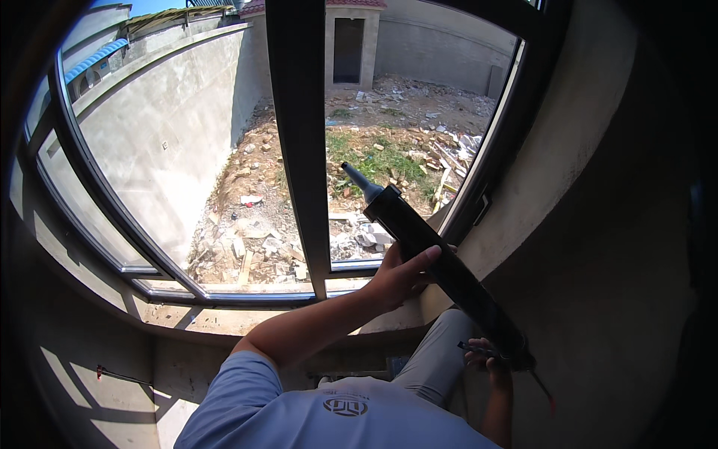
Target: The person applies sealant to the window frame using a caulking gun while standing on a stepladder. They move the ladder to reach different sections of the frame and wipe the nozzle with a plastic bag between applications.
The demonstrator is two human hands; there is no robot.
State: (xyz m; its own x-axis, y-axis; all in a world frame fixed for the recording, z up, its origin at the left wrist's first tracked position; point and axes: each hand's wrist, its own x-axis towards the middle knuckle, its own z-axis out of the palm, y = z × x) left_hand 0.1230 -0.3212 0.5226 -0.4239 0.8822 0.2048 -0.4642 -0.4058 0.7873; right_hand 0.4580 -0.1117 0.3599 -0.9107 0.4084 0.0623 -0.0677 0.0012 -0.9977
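Observation:
A long black caulking gun (452, 280) lies slantwise across the right half of the head view. Its pale grey nozzle (362, 182), dark at the tip, points up and left toward the window. My left hand (407, 277) is wrapped round the barrel below its front collar, thumb on top. At the rear end, in shadow, my right hand (486, 359) is closed about the handle and trigger. A thin rod with a reddish tip sticks out behind the gun. Part of the right hand's fingers is hidden by the gun.
A dark-framed window (299, 150) stands in front, with a vertical bar in the middle. Its dusty sill (217, 318) runs below. A small window handle (482, 209) juts from the right frame. Outside are rubble (262, 239) and a plastered wall (172, 127). A thin tool (120, 376) is at lower left.

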